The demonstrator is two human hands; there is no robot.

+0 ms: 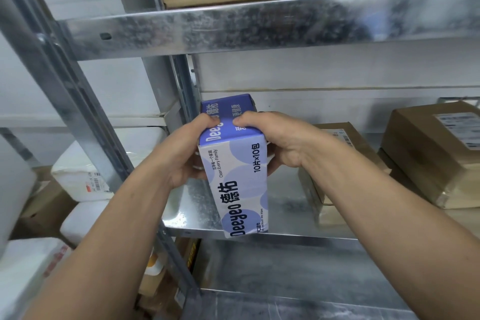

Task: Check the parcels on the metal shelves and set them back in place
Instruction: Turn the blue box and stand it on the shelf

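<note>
Head view: at the left of the frame we see white wrapped parcels (83, 163) stacked beyond the rack's upright. At centre our left hand (181, 156) curls round the left side of the purple-and-white Deeyeo box (239, 184), thumb on top. The box is tilted over the front edge of the middle metal shelf (285, 208). Our right hand (285, 143) grips its right side likewise. Brown taped parcels (436, 153) lie on the shelf at right.
</note>
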